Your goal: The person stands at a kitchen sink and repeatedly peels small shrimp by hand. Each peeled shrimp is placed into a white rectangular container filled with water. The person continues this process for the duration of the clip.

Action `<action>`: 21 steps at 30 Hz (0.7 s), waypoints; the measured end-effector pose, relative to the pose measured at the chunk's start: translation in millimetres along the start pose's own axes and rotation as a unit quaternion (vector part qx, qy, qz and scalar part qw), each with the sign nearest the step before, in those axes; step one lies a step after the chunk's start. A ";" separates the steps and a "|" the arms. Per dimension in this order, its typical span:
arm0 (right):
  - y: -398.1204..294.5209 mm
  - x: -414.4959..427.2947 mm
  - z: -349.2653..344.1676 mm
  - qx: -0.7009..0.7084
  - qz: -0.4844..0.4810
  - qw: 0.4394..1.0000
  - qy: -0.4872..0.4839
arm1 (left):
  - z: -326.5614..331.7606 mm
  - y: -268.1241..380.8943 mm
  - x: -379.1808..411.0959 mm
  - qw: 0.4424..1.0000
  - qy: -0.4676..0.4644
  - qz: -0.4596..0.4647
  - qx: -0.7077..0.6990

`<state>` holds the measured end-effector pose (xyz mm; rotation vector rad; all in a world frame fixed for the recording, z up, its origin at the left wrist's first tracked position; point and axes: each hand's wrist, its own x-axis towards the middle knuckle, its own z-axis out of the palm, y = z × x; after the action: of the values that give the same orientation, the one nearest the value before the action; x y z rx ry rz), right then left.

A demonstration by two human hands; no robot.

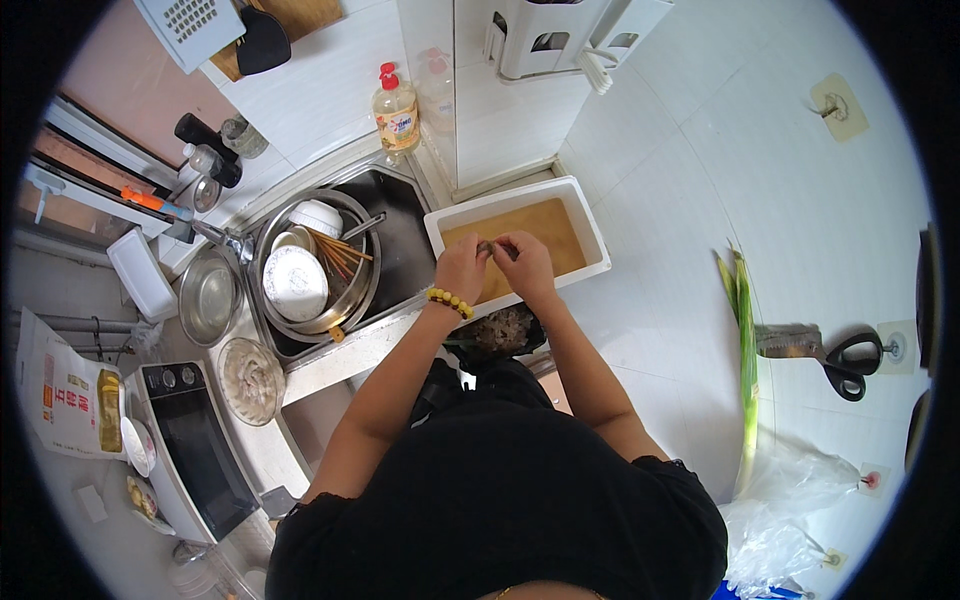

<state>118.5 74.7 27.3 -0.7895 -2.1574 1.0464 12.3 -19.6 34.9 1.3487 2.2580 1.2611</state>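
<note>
Both hands meet over a white foam box [592, 259] of murky yellow-brown liquid. My left hand [459, 268], with a yellow bead bracelet [450, 301] at the wrist, pinches one end of a small grey-brown piece [486, 247], perhaps a shrimp. From the other side, the fingertips of my right hand [527, 266] close on the same piece; fingers hide much of it. Just below the box, a dark bag [536, 337] holds a heap of pale, shell-like scraps [501, 330]. On the left counter, a ribbed glass bowl [251, 381] contains pale, wet pieces.
Left of the box, a steel sink [401, 217] holds a metal basin [367, 289] with bowls and chopsticks. Dish soap [396, 120] stands behind it. A steel bowl [208, 296] and a microwave [199, 450] are further left. Scissors [840, 360] and green onions [745, 360] hang at right.
</note>
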 end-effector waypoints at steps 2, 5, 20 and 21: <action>-2.5 -1.3 0.7 -0.011 -0.003 1.000 0.021 | -3.6 4.1 1.1 0.999 0.003 0.022 0.030; -6.9 -1.9 -6.7 0.179 0.170 0.968 -0.054 | -11.9 -1.4 6.1 0.984 -0.101 -0.095 -0.116; -13.9 -0.7 -18.4 0.202 0.102 0.970 -0.086 | -40.5 -13.0 19.3 0.796 -0.246 -0.298 -0.466; -19.6 1.1 -20.1 0.137 0.025 0.987 -0.076 | -40.5 -13.3 18.9 0.791 -0.240 -0.307 -0.472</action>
<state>127.6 74.8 53.8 -0.6544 -2.0646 1.4342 -29.3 -29.8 53.5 0.4074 1.1937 1.2827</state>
